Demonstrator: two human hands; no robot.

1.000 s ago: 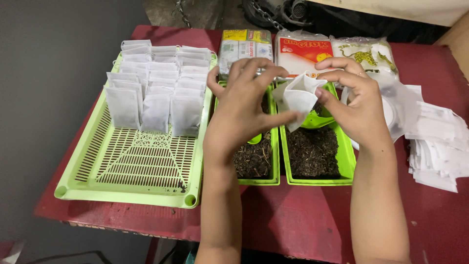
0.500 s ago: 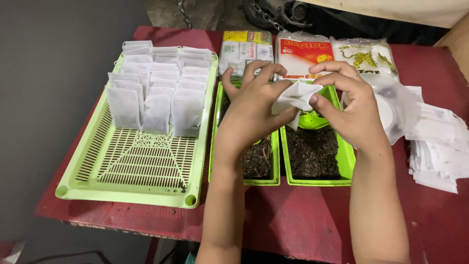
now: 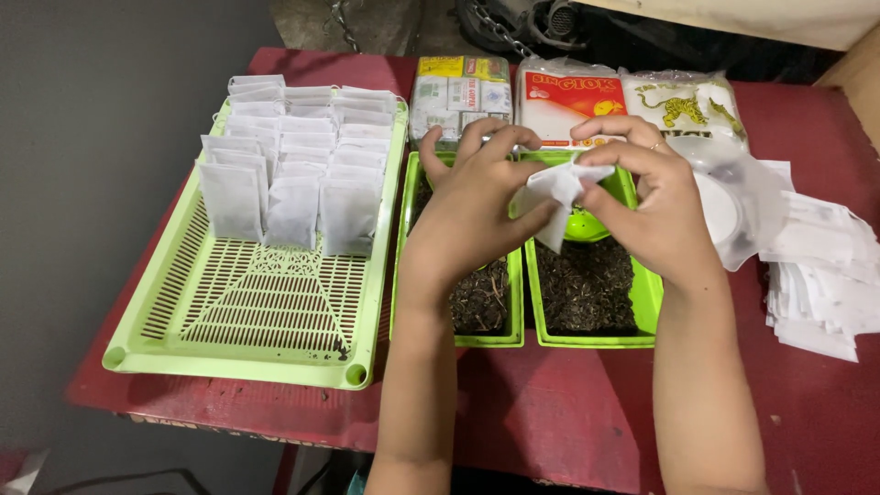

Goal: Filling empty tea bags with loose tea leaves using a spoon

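While a small white paper pouch point(image 3: 557, 197) is pinched between both hands, it's held up over the two green tubs of dark loose tea, roughly above the gap between them. The left hand point(image 3: 477, 206) is closed on the pouch's lower left side with thumb and fingertips, and the right hand point(image 3: 646, 206) is clamped on the top right corner, so both grips are pretty much shut on the paper. The left tub point(image 3: 412, 275) and right tub point(image 3: 643, 302) are parked side by side on the red table point(image 3: 568, 412). Rows of filled white pouches point(image 3: 293, 165) are stood upright in the green slotted tray point(image 3: 247, 321) off to the left. A loose stack of empty pouches point(image 3: 820, 284) is piled at the right edge.
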